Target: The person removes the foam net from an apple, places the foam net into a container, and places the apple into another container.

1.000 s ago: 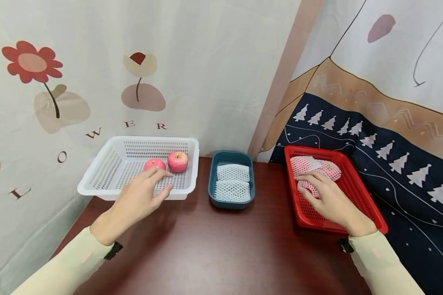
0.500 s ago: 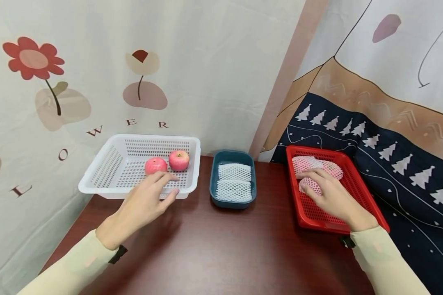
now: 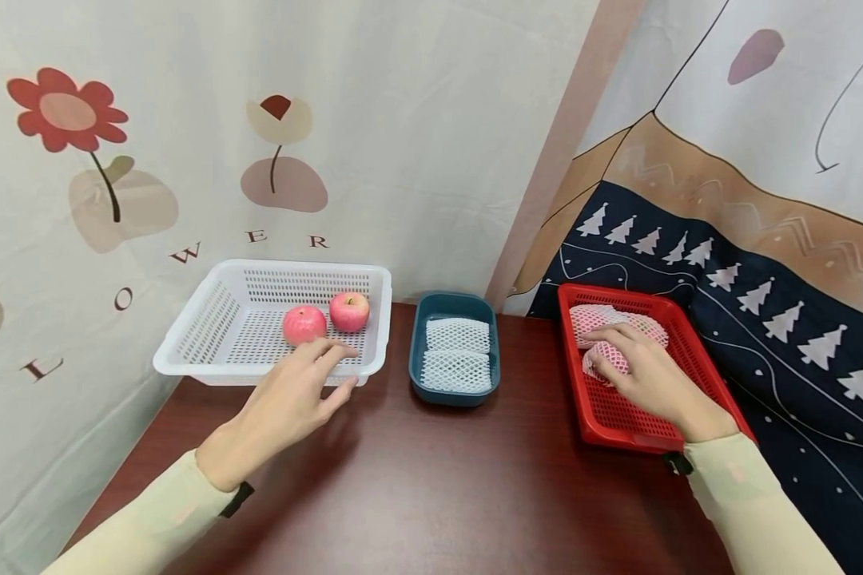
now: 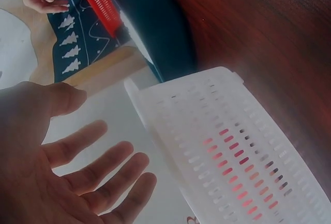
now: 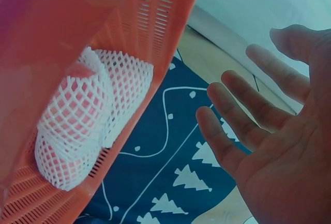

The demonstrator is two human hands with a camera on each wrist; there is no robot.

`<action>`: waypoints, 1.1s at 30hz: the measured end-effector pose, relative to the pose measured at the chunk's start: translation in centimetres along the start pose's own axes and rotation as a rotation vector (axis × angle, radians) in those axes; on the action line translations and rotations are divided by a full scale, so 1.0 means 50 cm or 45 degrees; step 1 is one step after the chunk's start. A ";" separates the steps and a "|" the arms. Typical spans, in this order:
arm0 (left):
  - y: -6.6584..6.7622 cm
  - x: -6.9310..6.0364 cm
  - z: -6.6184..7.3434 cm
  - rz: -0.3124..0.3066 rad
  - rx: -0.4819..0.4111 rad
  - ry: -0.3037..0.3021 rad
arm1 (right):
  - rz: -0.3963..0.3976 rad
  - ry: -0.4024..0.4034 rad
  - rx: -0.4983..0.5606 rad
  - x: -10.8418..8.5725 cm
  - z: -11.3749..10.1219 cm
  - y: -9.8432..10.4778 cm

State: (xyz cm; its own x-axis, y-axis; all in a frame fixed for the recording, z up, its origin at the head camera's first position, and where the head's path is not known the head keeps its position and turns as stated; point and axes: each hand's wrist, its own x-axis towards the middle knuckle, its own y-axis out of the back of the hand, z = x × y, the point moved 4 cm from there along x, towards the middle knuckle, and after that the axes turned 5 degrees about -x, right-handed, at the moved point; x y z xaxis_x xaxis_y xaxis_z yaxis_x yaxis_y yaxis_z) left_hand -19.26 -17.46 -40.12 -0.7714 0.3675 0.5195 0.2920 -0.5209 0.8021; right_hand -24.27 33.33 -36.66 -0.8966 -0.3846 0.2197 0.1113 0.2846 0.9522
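Note:
In the head view my left hand (image 3: pixel 280 407) hovers over the near rim of a white slotted basket (image 3: pixel 187 361), fingers spread and holding nothing. Two pink-red apples, a nearer one (image 3: pixel 304 325) and a farther one (image 3: pixel 349 311), lie inside that basket. My right hand (image 3: pixel 647 379) is above a red slotted basket (image 3: pixel 715 391), its fingers loose. Beneath it sit fruits in white foam nets, the nearest netted fruit (image 3: pixel 604 359) partly covered by the hand. In the right wrist view the hand (image 5: pixel 279 131) stands apart from the netted fruits (image 5: pixel 77 115), palm bare.
Between the baskets stands a dark teal tray (image 3: pixel 455 302) with two white foam nets (image 3: pixel 456 371) lying in it. All three containers are on a dark red-brown table (image 3: pixel 431 495). Printed curtains (image 3: pixel 431 144) hang close behind and on the right.
My left hand has shifted a little right and down, showing more of the nearer apple. The right hand has risen slightly, uncovering more of the nearest netted fruit. The head view has turned slightly.

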 end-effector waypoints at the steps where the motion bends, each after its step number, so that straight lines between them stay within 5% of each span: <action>1: -0.001 0.001 0.001 0.002 0.006 -0.007 | 0.000 -0.004 -0.002 0.001 0.001 0.001; 16: -0.020 0.005 0.028 -0.022 0.041 -0.073 | -0.049 -0.015 -0.040 0.029 0.028 0.000; 33: -0.039 0.010 0.060 -0.084 0.027 -0.108 | -0.228 -0.067 -0.115 0.056 0.084 -0.022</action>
State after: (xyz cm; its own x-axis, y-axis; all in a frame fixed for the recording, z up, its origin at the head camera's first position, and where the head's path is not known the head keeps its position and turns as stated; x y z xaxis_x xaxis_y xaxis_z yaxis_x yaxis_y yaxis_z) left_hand -18.48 -13.95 -40.53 -0.7390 0.4647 0.4879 0.2550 -0.4774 0.8409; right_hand -28.70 35.63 -37.99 -0.9264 -0.3747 0.0361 -0.0161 0.1353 0.9907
